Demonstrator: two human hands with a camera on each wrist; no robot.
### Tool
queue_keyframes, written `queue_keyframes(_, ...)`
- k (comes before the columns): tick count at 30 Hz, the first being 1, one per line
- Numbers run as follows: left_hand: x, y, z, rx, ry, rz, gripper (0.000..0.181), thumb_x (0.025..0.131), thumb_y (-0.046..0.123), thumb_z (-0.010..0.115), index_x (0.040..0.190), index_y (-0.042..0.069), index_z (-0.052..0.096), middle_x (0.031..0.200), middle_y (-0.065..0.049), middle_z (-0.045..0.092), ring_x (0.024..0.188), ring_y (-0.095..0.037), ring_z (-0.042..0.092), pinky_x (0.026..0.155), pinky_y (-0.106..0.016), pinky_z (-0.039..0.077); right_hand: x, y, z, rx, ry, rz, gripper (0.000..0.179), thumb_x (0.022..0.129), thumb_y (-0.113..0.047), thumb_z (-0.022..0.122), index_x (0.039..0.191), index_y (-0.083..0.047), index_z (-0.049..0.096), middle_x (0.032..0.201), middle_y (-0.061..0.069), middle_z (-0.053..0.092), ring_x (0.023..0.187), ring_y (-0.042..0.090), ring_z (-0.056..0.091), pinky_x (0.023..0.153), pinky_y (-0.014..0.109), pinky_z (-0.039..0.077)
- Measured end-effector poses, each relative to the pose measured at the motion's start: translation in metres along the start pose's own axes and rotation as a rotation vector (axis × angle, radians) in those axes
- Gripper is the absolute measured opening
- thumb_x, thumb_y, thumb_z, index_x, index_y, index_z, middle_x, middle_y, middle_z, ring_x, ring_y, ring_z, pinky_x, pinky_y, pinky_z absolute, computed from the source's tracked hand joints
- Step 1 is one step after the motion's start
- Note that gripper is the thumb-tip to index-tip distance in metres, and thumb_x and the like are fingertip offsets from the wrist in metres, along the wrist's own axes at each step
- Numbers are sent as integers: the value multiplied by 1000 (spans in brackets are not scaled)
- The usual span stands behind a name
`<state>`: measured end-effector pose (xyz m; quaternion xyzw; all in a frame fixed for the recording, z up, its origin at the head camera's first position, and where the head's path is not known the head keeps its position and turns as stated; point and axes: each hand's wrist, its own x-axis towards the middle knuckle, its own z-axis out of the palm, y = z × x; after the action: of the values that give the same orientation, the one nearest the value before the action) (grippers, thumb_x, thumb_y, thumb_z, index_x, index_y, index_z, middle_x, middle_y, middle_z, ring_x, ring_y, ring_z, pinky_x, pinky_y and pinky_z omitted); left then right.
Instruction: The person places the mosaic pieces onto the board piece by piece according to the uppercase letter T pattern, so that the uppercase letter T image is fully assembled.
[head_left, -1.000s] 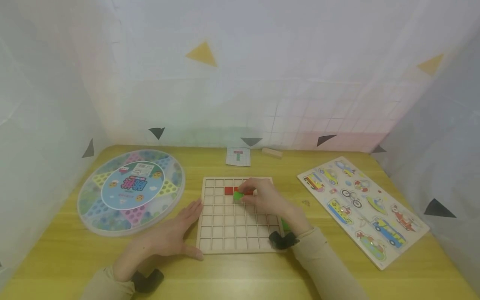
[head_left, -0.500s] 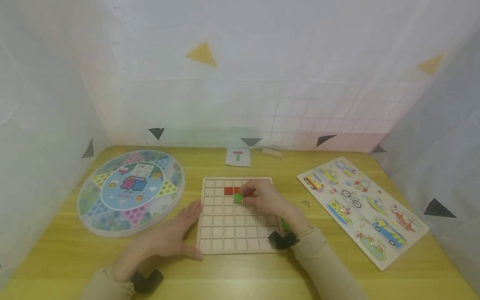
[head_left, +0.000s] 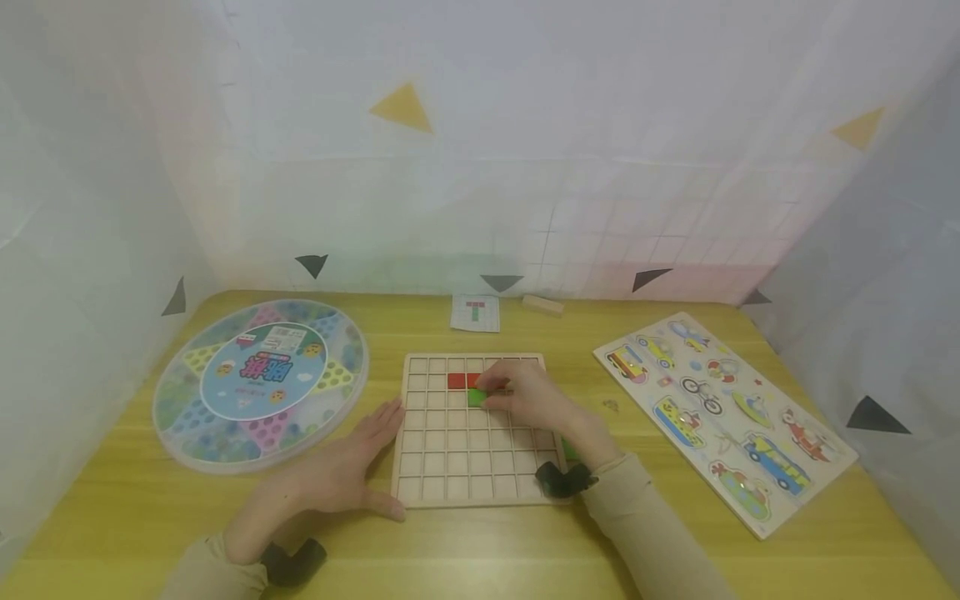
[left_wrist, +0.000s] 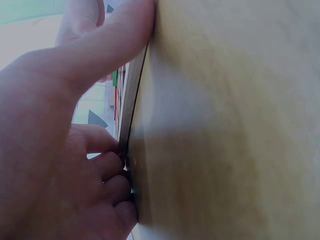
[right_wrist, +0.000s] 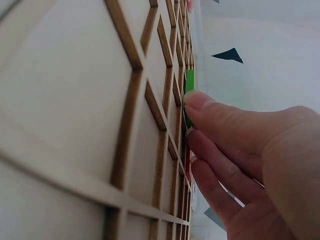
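Observation:
A square wooden grid board lies on the table. My left hand rests flat along its left edge, fingers spread and thumb near the front corner. Over the upper middle cells, my right hand pinches a small green square tile between thumb and fingers. From the right wrist, that green tile shows close against the grid, with the thumb on its face. Red tiles sit in a row just behind it, partly hidden by the right fingers.
A picture card and a wooden block lie behind the board. To the left is a round game board, to the right a vehicle puzzle. More green shows beside the right wrist.
The green tile under my right fingers has gone from tilted to lying flatter in line with the grid. My left hand has stayed at the board's edge.

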<state>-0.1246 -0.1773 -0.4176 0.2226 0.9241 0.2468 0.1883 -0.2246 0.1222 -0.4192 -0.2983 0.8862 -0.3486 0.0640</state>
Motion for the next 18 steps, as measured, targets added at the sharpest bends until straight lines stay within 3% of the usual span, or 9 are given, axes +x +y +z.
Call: queue_keyframes(18, 0, 0, -1, -13, -2, 11, 130, 68, 70, 76, 161, 10, 8, 168, -10, -3, 154, -35, 2, 123, -55, 14, 0, 0, 1, -44, 4, -37, 21, 85, -7, 78, 105, -7, 74, 101, 1, 73, 95, 15, 67, 88, 32, 57)
